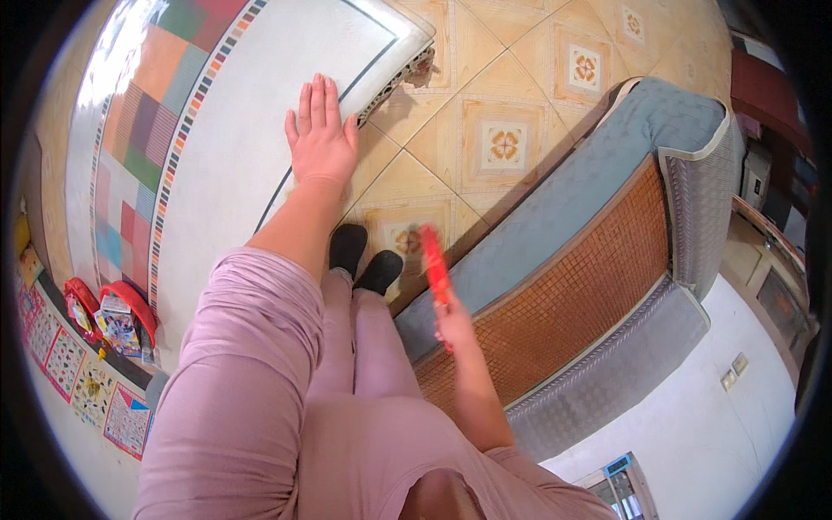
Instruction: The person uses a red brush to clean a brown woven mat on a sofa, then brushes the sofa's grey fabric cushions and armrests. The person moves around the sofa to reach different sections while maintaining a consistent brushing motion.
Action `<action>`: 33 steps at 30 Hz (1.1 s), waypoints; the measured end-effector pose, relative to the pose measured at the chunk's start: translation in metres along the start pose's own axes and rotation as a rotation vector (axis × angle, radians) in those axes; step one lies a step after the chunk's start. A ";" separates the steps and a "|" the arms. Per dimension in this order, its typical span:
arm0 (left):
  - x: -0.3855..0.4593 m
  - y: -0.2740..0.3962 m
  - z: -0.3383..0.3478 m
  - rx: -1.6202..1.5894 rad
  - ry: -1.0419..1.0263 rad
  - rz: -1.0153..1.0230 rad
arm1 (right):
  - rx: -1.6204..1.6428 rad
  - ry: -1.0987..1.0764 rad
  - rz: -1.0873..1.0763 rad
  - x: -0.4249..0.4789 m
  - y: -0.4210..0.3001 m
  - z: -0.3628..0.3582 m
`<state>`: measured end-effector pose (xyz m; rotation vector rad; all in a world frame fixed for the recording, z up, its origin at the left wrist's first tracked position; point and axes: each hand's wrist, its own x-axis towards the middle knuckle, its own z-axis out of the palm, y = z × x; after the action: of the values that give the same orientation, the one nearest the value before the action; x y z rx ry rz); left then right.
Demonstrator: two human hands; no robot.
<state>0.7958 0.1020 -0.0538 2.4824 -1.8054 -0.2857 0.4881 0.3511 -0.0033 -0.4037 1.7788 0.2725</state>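
Observation:
My left hand (322, 136) lies flat, palm down, near the edge of a table (260, 104) with a white cover, its fingers stretched out and nothing in it. The cover bears a colored patchwork print and a dark border line. In my right hand (453, 322) is a long, narrow red object (434, 260), blurred by motion, so its kind is unclear. It is held by its near end, with the far end pointing away from me over the floor. Both hands are well apart.
On the right is a sofa with a blue-grey seat cover (552, 201) and a brown woven mat (585, 279). Patterned tiles (504, 144) form the floor between table and sofa. Red baskets (133, 302) with packets stand at the left. Printed charts (94, 387) line the wall.

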 end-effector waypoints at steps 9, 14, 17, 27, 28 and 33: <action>0.000 -0.005 0.014 0.028 0.104 0.037 | -0.725 0.526 -0.140 -0.008 0.046 -0.035; 0.002 -0.003 0.015 0.050 0.144 0.049 | -0.513 0.176 -0.146 0.023 0.134 0.044; 0.001 -0.010 0.019 0.068 0.169 0.046 | 0.099 -0.145 0.081 -0.005 0.085 0.039; 0.000 0.002 0.001 0.022 0.021 0.008 | -0.433 0.655 -0.352 0.025 0.040 0.002; 0.001 0.001 0.001 0.024 0.013 0.004 | -0.464 0.549 -0.260 0.029 0.045 0.011; 0.003 -0.004 0.019 0.089 0.124 0.024 | 0.142 -0.106 0.163 0.060 0.112 0.090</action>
<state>0.7973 0.1017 -0.0732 2.4723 -1.8349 -0.0498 0.5090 0.4811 -0.0869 -0.1405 1.7169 0.2750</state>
